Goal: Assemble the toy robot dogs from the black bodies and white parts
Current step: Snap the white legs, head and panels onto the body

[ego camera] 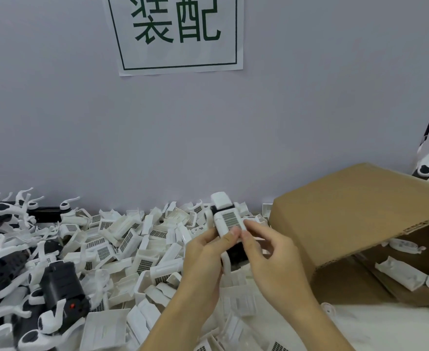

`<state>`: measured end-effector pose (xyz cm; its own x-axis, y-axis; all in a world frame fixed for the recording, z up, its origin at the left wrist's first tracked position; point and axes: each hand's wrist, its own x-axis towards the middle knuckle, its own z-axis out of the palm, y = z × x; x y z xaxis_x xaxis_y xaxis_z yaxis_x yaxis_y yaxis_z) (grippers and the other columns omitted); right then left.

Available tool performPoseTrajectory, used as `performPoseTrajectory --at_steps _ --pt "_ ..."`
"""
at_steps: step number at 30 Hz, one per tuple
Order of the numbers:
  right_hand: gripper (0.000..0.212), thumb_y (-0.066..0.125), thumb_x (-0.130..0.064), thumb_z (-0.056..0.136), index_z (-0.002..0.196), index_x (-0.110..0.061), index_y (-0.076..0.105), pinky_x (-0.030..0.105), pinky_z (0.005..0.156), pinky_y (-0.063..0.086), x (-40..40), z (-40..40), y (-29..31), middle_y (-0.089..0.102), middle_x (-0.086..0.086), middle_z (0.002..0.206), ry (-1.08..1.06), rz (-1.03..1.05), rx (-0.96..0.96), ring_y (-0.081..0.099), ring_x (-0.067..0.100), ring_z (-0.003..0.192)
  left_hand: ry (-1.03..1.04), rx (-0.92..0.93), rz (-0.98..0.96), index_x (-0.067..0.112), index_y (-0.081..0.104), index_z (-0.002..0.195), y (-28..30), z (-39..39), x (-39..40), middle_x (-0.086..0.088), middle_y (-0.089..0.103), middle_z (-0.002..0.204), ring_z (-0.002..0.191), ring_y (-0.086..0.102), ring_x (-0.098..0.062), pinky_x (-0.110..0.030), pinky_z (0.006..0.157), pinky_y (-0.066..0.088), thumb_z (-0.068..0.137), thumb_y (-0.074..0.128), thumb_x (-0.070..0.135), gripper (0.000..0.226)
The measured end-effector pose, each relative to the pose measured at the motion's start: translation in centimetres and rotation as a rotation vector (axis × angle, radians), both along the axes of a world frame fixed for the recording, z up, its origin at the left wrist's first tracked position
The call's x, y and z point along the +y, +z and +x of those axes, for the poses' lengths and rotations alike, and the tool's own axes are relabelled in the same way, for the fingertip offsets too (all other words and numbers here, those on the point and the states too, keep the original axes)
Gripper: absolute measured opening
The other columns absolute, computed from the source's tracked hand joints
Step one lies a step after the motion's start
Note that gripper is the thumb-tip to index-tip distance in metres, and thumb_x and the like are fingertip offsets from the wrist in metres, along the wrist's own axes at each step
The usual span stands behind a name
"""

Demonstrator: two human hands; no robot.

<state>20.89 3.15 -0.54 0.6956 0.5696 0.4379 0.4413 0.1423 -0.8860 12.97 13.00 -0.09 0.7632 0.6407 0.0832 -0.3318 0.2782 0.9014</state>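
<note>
The toy dog (pixel 229 230) is held up above the heap, a little right of centre — a black body (pixel 237 252) with a white grilled cover (pixel 229 221) lying along its top and a white block (pixel 221 200), probably the head, at the far end. The left hand (pixel 205 259) grips it from the left and below, fingers curled round the side where a curved white leg (pixel 225 263) hangs down; the right hand (pixel 271 252) pinches the near edge of the cover, its thumb meeting the left thumb on the white plastic. This reads as the step of seating the cover onto the body, and I judge it nearly home, though the seam is hidden by the thumbs, so whether it has clicked in I cannot tell. The next move would call for even pressure along the cover while the left hand braces the body, then a look at which white parts this dog yet lacks. Beneath the hands the worktop (pixel 375 323) is buried under a pile of loose white covers (pixel 122 247); to the left lie black bodies with white legs fitted (pixel 61 285), one showing a small red switch. On the right a cardboard box (pixel 355 206) lies tipped on its side with its open mouth towards the person, a few white parts (pixel 401 274) inside. Behind stands a pale grey wall (pixel 208 127) with a white paper sign (pixel 178 31) printed in green characters — and at the far right edge more black-and-white pieces, too cropped to name.
</note>
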Motion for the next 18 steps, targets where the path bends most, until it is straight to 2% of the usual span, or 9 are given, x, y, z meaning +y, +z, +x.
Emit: performPoseTrajectory --at_steps 3,5,8,11,13,16,18 --pt "0.035 0.067 -0.032 0.094 0.127 -0.039 0.057 0.005 0.09 0.043 0.2 -0.6 -0.5 0.059 -0.024 0.121 -0.016 -0.113 -0.179 0.054 -0.007 0.116 0.092 0.013 -0.071 0.005 0.077 0.107 0.2 -0.1 0.3 -0.02 0.076 0.106 0.098 0.075 -0.034 -0.041 0.079 0.062 0.085 0.075 0.023 0.028" --pt "0.053 0.066 -0.046 0.092 0.14 -0.038 0.043 0.002 0.088 0.038 0.5 -0.9 -1.1 0.046 -0.027 0.129 -0.033 -0.228 -0.282 0.047 -0.009 0.118 0.113 0.029 -0.09 0.002 0.075 0.109 0.5 0.0 -0.2 -0.02 0.077 0.104 0.097 0.076 -0.032 -0.042 0.084 0.061 0.089 0.072 0.027 0.032" --pt "0.072 0.06 -0.057 0.09 0.151 -0.033 0.031 0.002 0.081 0.038 0.5 -0.6 -1.3 0.033 -0.029 0.127 -0.16 -0.283 -0.351 0.037 -0.01 0.11 0.039 -0.002 -0.178 0.002 0.075 0.109 1.0 0.3 -1.2 -0.018 0.077 0.104 0.09 0.077 -0.025 -0.033 0.07 0.06 0.1 0.056 0.031 0.035" --pt "0.07 0.058 -0.054 0.09 0.151 -0.027 0.037 0.017 0.092 0.044 0.0 0.2 -1.3 0.045 -0.018 0.131 -0.213 -0.235 -0.347 0.046 -0.001 0.117 0.016 0.002 -0.192 0.003 0.071 0.119 1.2 0.5 -1.4 -0.018 0.075 0.114 0.099 0.073 -0.027 -0.034 0.079 0.057 0.103 0.05 0.025 0.035" --pt "0.064 0.062 -0.046 0.093 0.15 -0.024 0.042 0.027 0.099 0.047 -0.1 0.7 -1.4 0.052 -0.013 0.132 -0.225 -0.188 -0.297 0.051 0.005 0.122 0.019 0.019 -0.164 -0.003 0.07 0.117 1.1 0.6 -1.1 -0.022 0.074 0.113 0.097 0.073 -0.029 -0.033 0.077 0.06 0.103 0.052 0.017 0.031" --pt "0.05 0.064 -0.044 0.091 0.137 -0.027 0.054 0.027 0.089 0.055 -0.4 1.2 -1.3 0.062 -0.013 0.122 -0.258 -0.103 -0.195 0.059 0.005 0.111 0.033 0.11 -0.034 -0.004 0.073 0.101 1.2 0.3 -0.5 -0.02 0.078 0.097 0.087 0.077 -0.028 -0.03 0.069 0.062 0.101 0.057 0.013 0.024" --pt "0.034 0.064 -0.043 0.091 0.123 -0.034 0.058 0.017 0.075 0.054 -0.6 1.6 -1.0 0.065 -0.015 0.11 -0.267 -0.063 -0.147 0.063 0.001 0.099 0.119 0.196 0.122 0.002 0.077 0.088 1.4 -0.1 -0.3 -0.012 0.079 0.084 0.077 0.077 -0.026 -0.029 0.056 0.058 0.1 0.062 0.021 0.027"
